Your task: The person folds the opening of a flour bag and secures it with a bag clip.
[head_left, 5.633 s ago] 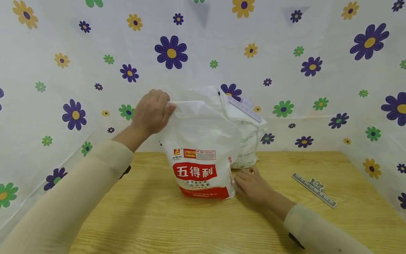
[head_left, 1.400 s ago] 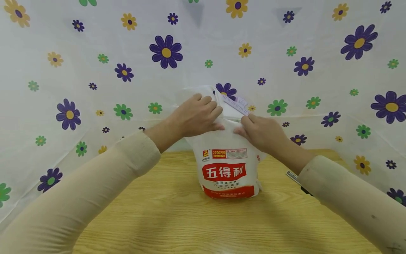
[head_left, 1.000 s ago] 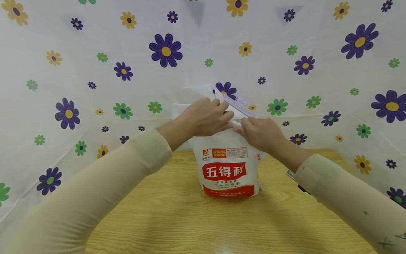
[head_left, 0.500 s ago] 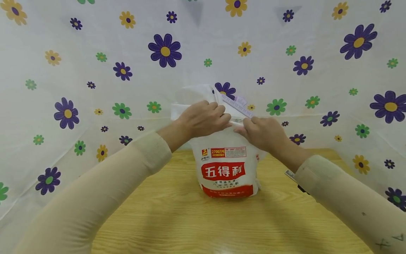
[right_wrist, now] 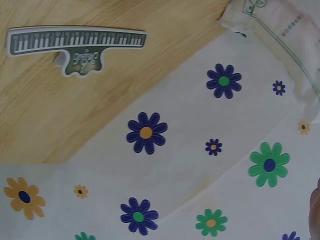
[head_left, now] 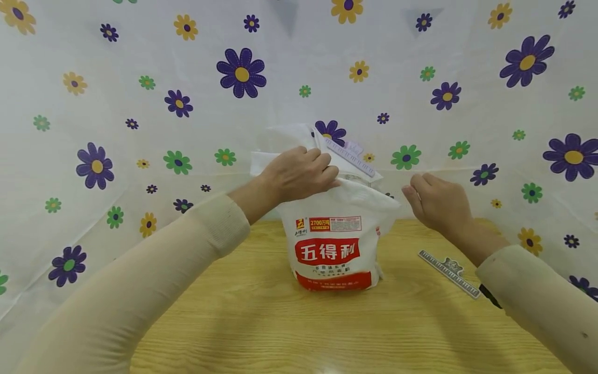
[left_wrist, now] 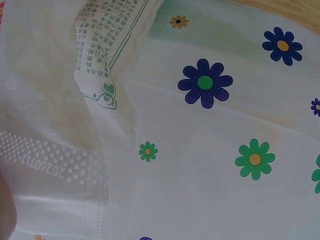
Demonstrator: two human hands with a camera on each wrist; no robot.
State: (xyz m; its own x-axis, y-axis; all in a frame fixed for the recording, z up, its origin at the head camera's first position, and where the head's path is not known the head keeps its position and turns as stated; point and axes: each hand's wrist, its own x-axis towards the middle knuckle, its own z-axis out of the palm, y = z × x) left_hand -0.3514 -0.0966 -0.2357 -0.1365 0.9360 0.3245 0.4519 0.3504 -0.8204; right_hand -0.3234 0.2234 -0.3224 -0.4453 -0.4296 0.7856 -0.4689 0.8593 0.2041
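My left hand (head_left: pixel 302 174) grips the gathered top of a white flour bag (head_left: pixel 327 208) with red printing, standing upright on the wooden table. In the left wrist view, the bag's dotted plastic edge (left_wrist: pixel 47 160) shows close to that hand. To the bag's right, my right hand (head_left: pixel 439 205) is in the air, apart from it, fingers loosely curled with nothing between them. Below this hand a grey piano-key sealing clip (head_left: pixel 449 272) lies on the table; the right wrist view shows the same clip (right_wrist: pixel 77 45). The left fingertips are partly hidden behind the hand.
Behind the flour bag stands a second white bag (head_left: pixel 289 136) with green printing, its folded top held by a lilac sealing clip (head_left: pixel 350 157). A flower-patterned cloth (head_left: pixel 187 67) hangs behind and around the wooden table (head_left: pixel 224 311).
Earlier the bag stood further left, with my right hand low at its side. Both hands then pinched its top together. Now the right hand has let go and moved right, uncovering the grey clip.
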